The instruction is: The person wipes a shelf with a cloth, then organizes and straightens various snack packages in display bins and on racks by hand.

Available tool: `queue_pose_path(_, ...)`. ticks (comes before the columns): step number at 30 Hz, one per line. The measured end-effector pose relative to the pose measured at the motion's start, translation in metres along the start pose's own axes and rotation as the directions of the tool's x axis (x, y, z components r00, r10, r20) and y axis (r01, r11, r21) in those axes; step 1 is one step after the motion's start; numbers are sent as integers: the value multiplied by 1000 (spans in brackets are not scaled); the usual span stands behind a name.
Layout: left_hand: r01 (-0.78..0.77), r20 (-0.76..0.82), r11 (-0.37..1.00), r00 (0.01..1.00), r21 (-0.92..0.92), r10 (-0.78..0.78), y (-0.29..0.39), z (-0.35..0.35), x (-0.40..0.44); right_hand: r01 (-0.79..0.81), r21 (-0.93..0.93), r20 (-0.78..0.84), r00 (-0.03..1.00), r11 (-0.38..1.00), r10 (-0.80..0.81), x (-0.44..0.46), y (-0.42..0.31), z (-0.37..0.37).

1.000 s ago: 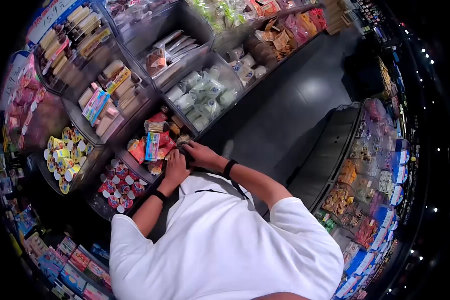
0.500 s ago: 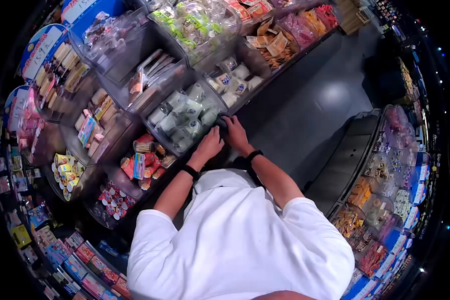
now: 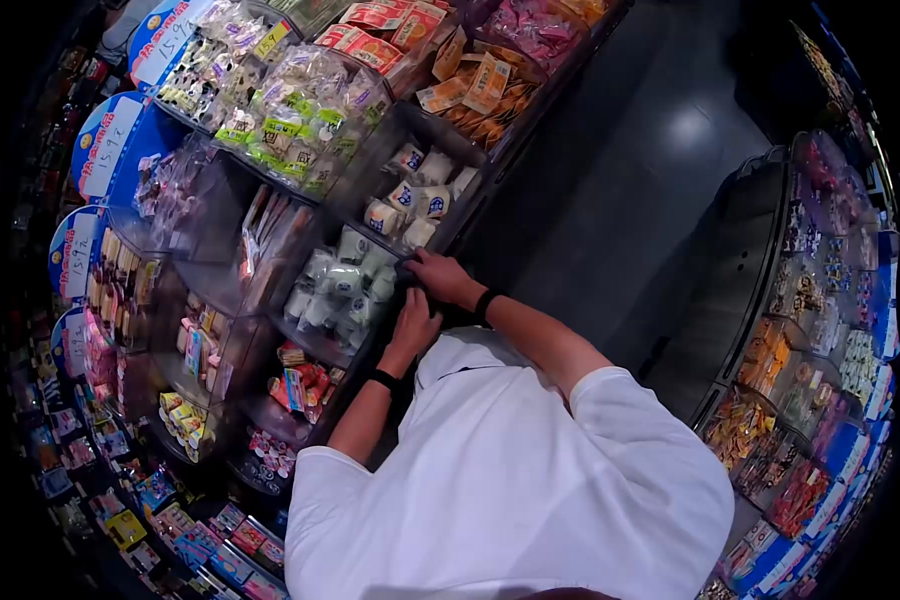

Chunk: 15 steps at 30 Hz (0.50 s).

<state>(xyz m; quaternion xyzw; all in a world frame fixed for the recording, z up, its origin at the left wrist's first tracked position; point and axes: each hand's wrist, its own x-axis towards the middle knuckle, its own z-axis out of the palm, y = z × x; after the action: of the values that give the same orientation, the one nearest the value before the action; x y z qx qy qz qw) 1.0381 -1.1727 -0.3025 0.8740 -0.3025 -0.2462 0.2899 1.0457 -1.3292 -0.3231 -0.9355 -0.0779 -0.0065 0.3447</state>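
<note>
Lying close beside one clear bin (image 3: 320, 348) of overlapping pale packets (image 3: 345, 280) are your two hands, wearing two black wristbands (image 3: 485, 303). Your right hand (image 3: 445, 277) bends its fingers toward the bin's outer corner, your left hand (image 3: 413, 325) just below; what they grip, you cannot tell. Both palms face down.

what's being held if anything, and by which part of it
It cannot be told: the left hand and right hand are close together beside the display bins, where darkness hides any hold.
</note>
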Motion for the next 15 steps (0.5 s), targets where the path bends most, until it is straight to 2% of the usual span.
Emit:
queue_pose_path(1,-121,-118,992,985,24,123,3,5,8,-5,-40,-53,999,999,3,0,4,-8)
queue_pose_path(2,-84,-68,996,994,36,86,7,6,20,-112,-25,-116,987,993,109,-1,10,-15)
queue_pose_path(4,-165,-80,981,982,99,173,28,2,61,-306,90,-144,938,948,316,-1,25,-49)
queue_pose_path(6,-233,-56,963,969,133,242,37,7,106,-289,95,-201,932,953,303,9,64,-64)
queue_pose_path(7,-269,-57,949,958,162,281,46,6,125,-333,105,-192,918,937,347,16,75,-79)
queue_pose_path(8,-258,-7,959,965,118,261,55,3,144,-375,115,-183,902,920,391,21,85,-92)
queue_pose_path(10,-92,45,994,995,56,89,72,-1,183,-366,99,-228,897,925,379,38,110,-97)
queue_pose_path(11,14,317,988,947,153,-62,73,-16,210,-344,124,-183,914,931,362,41,115,-95)
queue_pose_path(12,10,500,966,854,259,-143,79,-33,226,-324,152,-141,928,934,345,45,113,-96)
queue_pose_path(13,-1,621,950,757,313,-204,77,-45,234,-298,155,-126,940,942,318,48,117,-82)
queue_pose_path(14,-19,719,933,643,359,-263,77,-55,241,-252,73,-65,964,965,257,47,123,-71)
queue_pose_path(15,23,741,943,612,331,-275,76,-60,241,-198,57,3,980,979,198,48,119,-79)
